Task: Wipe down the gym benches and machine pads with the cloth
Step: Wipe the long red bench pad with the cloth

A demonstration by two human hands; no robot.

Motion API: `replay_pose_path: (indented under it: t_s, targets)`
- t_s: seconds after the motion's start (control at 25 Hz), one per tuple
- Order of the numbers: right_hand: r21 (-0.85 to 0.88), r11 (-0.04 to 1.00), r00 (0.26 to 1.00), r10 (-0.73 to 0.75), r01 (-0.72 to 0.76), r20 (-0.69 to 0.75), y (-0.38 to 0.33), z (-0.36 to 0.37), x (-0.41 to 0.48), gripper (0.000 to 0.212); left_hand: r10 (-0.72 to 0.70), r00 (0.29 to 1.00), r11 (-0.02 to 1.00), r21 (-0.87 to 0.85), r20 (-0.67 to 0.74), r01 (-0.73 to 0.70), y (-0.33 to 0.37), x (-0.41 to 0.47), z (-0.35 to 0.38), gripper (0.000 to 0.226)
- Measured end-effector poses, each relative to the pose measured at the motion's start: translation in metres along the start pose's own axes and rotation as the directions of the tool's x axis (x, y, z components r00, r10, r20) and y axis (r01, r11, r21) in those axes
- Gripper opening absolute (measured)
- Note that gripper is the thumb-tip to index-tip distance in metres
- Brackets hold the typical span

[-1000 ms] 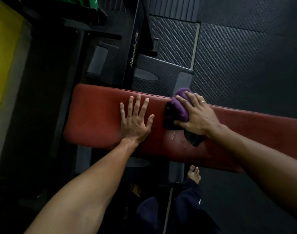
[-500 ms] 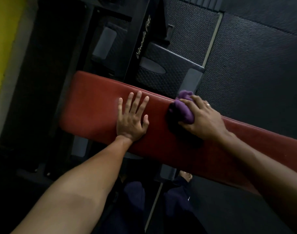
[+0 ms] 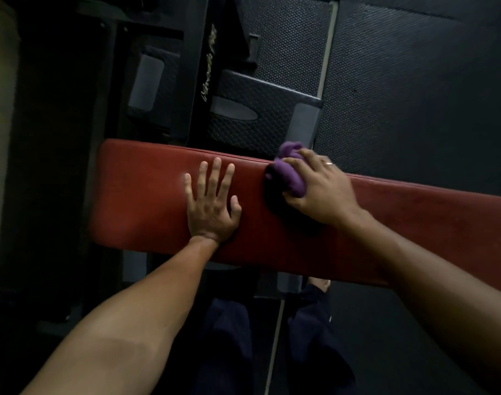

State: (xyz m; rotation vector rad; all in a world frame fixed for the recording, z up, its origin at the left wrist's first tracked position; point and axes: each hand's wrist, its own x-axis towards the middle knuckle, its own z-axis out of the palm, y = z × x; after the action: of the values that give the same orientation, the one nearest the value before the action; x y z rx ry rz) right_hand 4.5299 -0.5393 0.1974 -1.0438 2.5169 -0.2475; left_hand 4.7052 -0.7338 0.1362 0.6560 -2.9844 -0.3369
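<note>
Nearest the camera: dark trousers (image 3: 229,337), and one bare foot (image 3: 320,285) showing just under the bench's near edge. Both bare forearms reach up onto the red bench (image 3: 144,195). Left hand (image 3: 212,206) lies flat mid-bench, fingers straight and spread, holding nothing; it looks like a brace. Right hand (image 3: 320,192) is curled round the purple cloth (image 3: 289,175), which is bunched into a wad and pressed on the bench top at its far edge, just right of the left hand but not touching it. There is a ring (image 3: 329,163) on one right finger. Beyond the bench are a black frame (image 3: 203,67) with script lettering, too blurred to read, then dark textured floor mat (image 3: 414,81). Judged step: mid-wipe along the far edge. Risks: part of the wad sits at the lip, so a push outward could carry it off the far edge and lose contact. A tight wad covers little, so streaks or skipped strips are likely. The patch under the left palm goes unwiped unless that hand shifts. The bare foot is close to the bench base, so stepping sideways could stub it.
</note>
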Motion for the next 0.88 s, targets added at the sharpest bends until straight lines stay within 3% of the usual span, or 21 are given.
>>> replay_pose_path:
  t_s: [0.08, 0.2, 0.36, 0.52, 0.6, 0.68, 0.76, 0.88]
  targets:
    - [0.014, 0.990, 0.983, 0.141, -0.141, -0.115, 0.017, 0.002, -0.023, 0.072, -0.007, 1.000, 1.000, 0.004, 0.015, 0.007, 0.001, 0.001, -0.002, 0.069]
    - [0.031, 0.953, 0.938, 0.304, -0.303, -0.169, -0.029, 0.021, -0.006, 0.071, 0.001, 1.000, 1.000, -0.011, 0.023, 0.000, 0.000, 0.001, -0.001, 0.069]
    - [0.102, 0.967, 0.948, 0.251, -0.235, -0.197, -0.102, 0.055, -0.015, 0.074, 0.031, 0.999, 0.999, 0.022, -0.008, -0.031, -0.005, -0.001, 0.004, 0.063]
    - [0.018, 0.985, 0.946, 0.172, -0.174, -0.276, -0.078, 0.079, -0.099, 0.068, 0.011, 1.000, 1.000, 0.016, 0.016, -0.011, -0.003, 0.000, 0.002, 0.068]
    - [0.024, 0.945, 0.897, 0.318, -0.327, -0.307, -0.059, 0.077, -0.115, 0.068, 0.002, 1.000, 1.000, 0.018, 0.021, -0.003, -0.001, -0.001, 0.000, 0.069]
    - [0.149, 0.838, 0.778, 0.544, -0.525, -0.315, -0.056, 0.070, -0.093, 0.069, 0.007, 0.999, 0.999, 0.034, 0.035, -0.008, 0.000, 0.000, -0.002, 0.068]
    - [0.272, 0.759, 0.705, 0.650, -0.591, -0.283, -0.079, 0.067, -0.062, 0.070, 0.019, 0.999, 0.999, 0.042, 0.051, -0.021, -0.001, -0.001, -0.002, 0.068]
    - [0.237, 0.860, 0.811, 0.507, -0.453, -0.292, -0.123, 0.087, -0.063, 0.072, 0.036, 0.996, 0.999, 0.024, 0.077, -0.038, -0.004, 0.000, -0.003, 0.067]
